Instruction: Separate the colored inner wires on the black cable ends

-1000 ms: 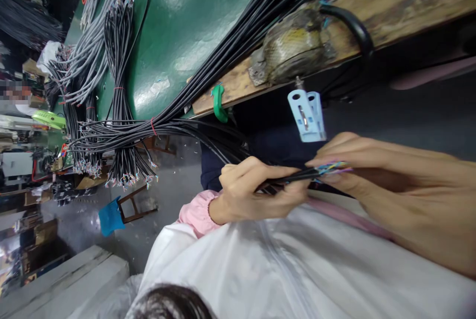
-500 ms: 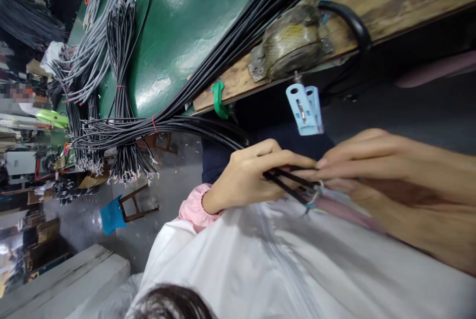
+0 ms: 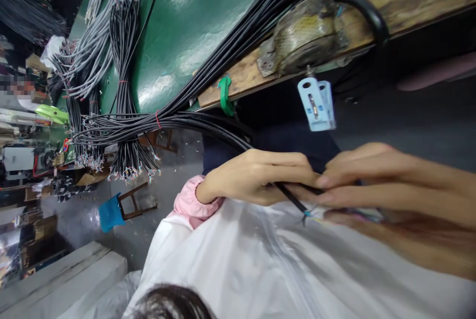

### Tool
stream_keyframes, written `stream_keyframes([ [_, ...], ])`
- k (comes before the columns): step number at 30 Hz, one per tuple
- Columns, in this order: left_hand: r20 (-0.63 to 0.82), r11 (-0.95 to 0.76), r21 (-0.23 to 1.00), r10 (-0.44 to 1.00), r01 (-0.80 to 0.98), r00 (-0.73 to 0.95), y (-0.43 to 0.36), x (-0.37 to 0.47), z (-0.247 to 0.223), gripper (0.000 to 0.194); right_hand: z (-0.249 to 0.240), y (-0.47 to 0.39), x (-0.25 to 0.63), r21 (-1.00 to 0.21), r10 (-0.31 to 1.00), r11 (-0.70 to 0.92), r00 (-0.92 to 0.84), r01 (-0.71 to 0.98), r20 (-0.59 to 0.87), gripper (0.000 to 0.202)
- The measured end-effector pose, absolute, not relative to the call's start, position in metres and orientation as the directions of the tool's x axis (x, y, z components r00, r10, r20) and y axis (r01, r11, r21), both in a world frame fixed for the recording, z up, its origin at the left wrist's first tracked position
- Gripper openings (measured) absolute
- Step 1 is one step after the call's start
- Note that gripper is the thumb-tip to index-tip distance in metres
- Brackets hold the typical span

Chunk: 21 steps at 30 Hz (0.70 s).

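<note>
This is a cable-assembly workshop. A green tabletop (image 3: 193,26) with a worn wooden edge carries long bundles of black cables (image 3: 238,46) and grey cables (image 3: 94,31), tied with red bands, their stripped coloured ends fanned out at nine o'clock. More cable heaps and cluttered work stations (image 3: 22,160) stand on the bare concrete floor (image 3: 174,185) beyond.

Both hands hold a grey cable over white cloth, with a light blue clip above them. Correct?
No: the head view shows the cable in the pink-cuffed hand and the other hand is black, not grey. It is over white cloth, with the light blue clip above.
</note>
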<state>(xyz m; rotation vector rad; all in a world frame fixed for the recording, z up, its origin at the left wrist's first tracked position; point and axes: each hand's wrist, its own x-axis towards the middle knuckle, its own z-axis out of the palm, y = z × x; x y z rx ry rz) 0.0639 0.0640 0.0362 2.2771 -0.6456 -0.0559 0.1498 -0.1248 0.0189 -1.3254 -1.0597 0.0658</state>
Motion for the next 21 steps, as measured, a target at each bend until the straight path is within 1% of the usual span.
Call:
stream_keyframes([
  [2, 0.167, -0.618, 0.661, -0.43, -0.425, 0.887, 0.06, 0.062, 0.037, 0.023, 0.017, -0.122, 0.15, -0.817, 0.54, 0.296, 0.619, 0.495, 0.571, 0.014],
  [3, 0.18, -0.648, 0.65, -0.375, -0.396, 0.909, 0.056, 0.06, 0.037, 0.026, 0.014, -0.12, 0.15, -0.819, 0.522, 0.295, 0.635, 0.493, 0.57, 0.016],
  [5, 0.222, -0.696, 0.645, -0.222, -0.314, 0.949, 0.048, 0.054, 0.036, 0.031, 0.009, -0.116, 0.151, -0.832, 0.491, 0.292, 0.672, 0.472, 0.554, 0.017],
  [7, 0.277, -0.701, 0.669, -0.073, -0.247, 0.958, 0.039, 0.049, 0.032, 0.038, 0.006, -0.113, 0.151, -0.883, 0.456, 0.239, 0.755, 0.405, 0.47, 0.017],
  [10, 0.327, -0.678, 0.71, 0.076, -0.192, 0.942, 0.031, 0.047, 0.026, 0.053, 0.007, -0.112, 0.15, -0.94, 0.451, 0.137, 0.825, 0.312, 0.34, 0.024],
  [12, 0.35, -0.659, 0.728, 0.122, -0.188, 0.929, 0.029, 0.049, 0.021, 0.055, 0.01, -0.115, 0.148, -0.946, 0.486, 0.104, 0.815, 0.306, 0.317, 0.024],
  [16, 0.336, -0.655, 0.743, 0.188, -0.137, 0.923, 0.025, 0.051, 0.015, 0.051, 0.011, -0.124, 0.143, -0.933, 0.47, 0.034, 0.818, 0.359, 0.331, 0.017],
  [19, 0.39, -0.678, 0.718, 0.206, -0.156, 0.897, 0.023, 0.053, 0.014, 0.05, 0.004, -0.133, 0.14, -0.929, 0.471, -0.015, 0.822, 0.369, 0.319, 0.011],
  [21, 0.389, -0.669, 0.726, 0.209, -0.16, 0.897, 0.022, 0.053, 0.014, 0.051, -0.003, -0.137, 0.139, -0.925, 0.463, -0.035, 0.826, 0.378, 0.32, 0.009],
])
